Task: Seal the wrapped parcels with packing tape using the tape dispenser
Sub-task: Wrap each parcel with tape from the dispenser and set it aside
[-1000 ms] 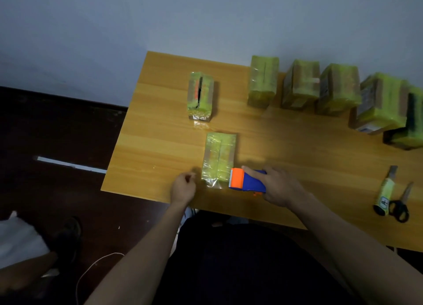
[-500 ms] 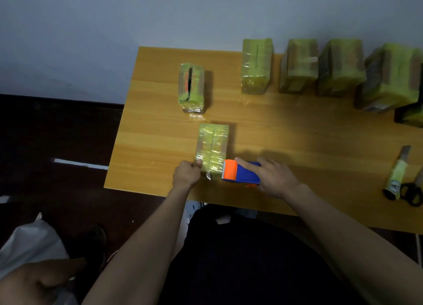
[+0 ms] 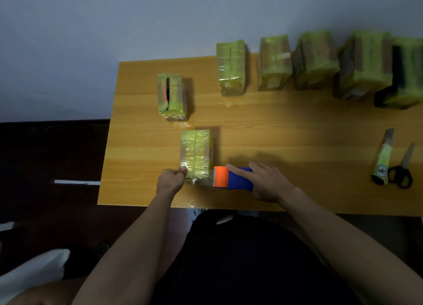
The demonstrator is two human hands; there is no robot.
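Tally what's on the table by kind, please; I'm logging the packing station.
Wrapped parcels: 7 (nearest one, one behind it, five along the back, first, last cut by the frame edge)
Tape dispenser: 1
Utility knife: 1
Scissors: 1
Total: 10

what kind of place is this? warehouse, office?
Probably a small makeshift packing station in a plain room: a wooden table against a bare wall, a row of yellow-green plastic-wrapped parcels along its back, a blue and orange tape dispenser, and black-handled scissors.
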